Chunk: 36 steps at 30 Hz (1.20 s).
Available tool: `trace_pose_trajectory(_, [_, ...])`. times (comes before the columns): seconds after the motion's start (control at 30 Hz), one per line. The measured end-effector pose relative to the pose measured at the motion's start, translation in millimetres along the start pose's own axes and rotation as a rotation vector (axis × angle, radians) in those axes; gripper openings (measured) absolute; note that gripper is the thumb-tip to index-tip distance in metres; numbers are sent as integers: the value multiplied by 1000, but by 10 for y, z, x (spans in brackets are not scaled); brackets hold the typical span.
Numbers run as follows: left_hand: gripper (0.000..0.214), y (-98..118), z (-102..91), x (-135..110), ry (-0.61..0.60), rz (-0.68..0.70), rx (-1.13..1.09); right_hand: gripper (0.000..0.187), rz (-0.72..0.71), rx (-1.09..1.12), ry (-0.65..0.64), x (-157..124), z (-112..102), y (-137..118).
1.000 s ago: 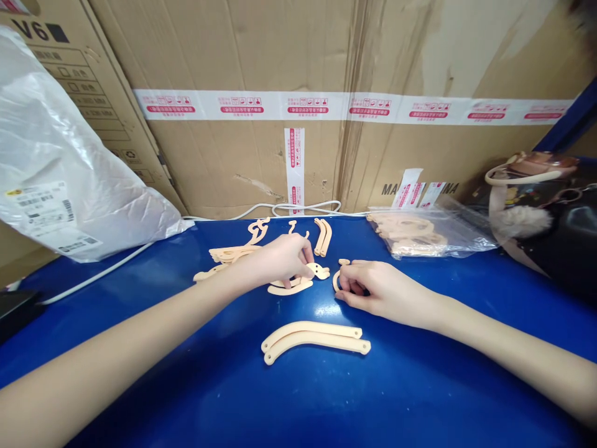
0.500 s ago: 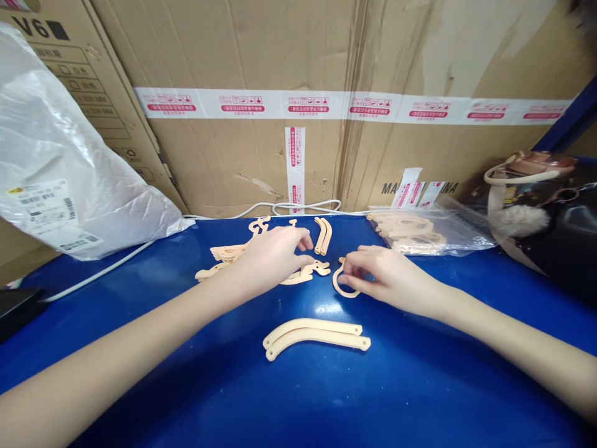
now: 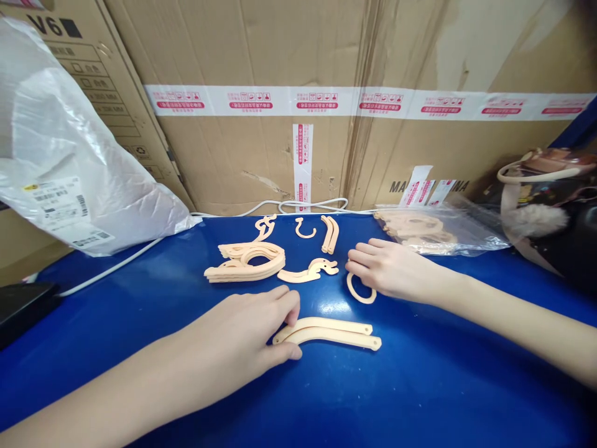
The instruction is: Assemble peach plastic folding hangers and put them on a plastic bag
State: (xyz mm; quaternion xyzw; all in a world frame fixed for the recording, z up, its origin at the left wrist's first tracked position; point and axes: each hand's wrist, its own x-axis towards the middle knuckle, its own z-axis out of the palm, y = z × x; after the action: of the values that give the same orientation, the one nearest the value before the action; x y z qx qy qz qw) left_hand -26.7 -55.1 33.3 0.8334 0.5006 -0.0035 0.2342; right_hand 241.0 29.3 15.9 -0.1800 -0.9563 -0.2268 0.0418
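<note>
Two cream curved strips (image 3: 333, 334) with holes at their ends lie side by side on the blue tabletop. My left hand (image 3: 252, 330) is at their left end, thumb and index finger apart on either side of it; whether it touches them I cannot tell. To the right, my right hand (image 3: 385, 270) has its fingers curled over the top of a cream curved hook (image 3: 361, 294) resting on the table. Its thumb and the hook's upper part are hidden. Behind lie a stack of cream hanger-shaped pieces (image 3: 247, 264) and a wavy piece (image 3: 310, 270).
Farther back are a small hook (image 3: 306, 232), looped pieces (image 3: 264, 228) and two short curved strips (image 3: 329, 234). A clear bag (image 3: 480, 233) with more pieces lies right, near a dark bag (image 3: 578, 230). A white parcel (image 3: 93, 174), cable (image 3: 112, 266) and cardboard boxes (image 3: 261, 149) border the table.
My left hand has moved from above the back pieces toward me, to the two long strips. My right hand stays at the hook, its fingers now lower over it. The view has shifted slightly.
</note>
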Motion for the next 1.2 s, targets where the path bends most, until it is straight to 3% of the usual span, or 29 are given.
trace_pose_trajectory(0.1, [16, 19, 57, 92, 26, 46, -35, 21, 100, 288, 105, 12, -55, -56])
trace_pose_trajectory(0.2, [12, 73, 65, 168, 46, 56, -47, 11, 327, 805, 199, 74, -57, -185])
trace_pose_trajectory(0.33, [6, 147, 78, 223, 85, 91, -38, 18, 529, 1453, 232, 210, 73, -364])
trace_pose_trajectory(0.43, [7, 134, 119, 229, 133, 116, -40, 21, 598, 1714, 272, 280, 175, -424])
trace_pose_trajectory(0.57, [15, 52, 184, 206, 234, 181, -17, 19, 676, 1840, 336, 297, 205, -411])
trace_pose_trajectory(0.87, [7, 56, 318, 191, 515, 440, 349, 20, 636, 1963, 158, 257, 205, -308])
trace_pose_trajectory(1.2, [9, 46, 372, 187, 456, 415, 289, 24, 732, 2038, 208, 247, 230, -257])
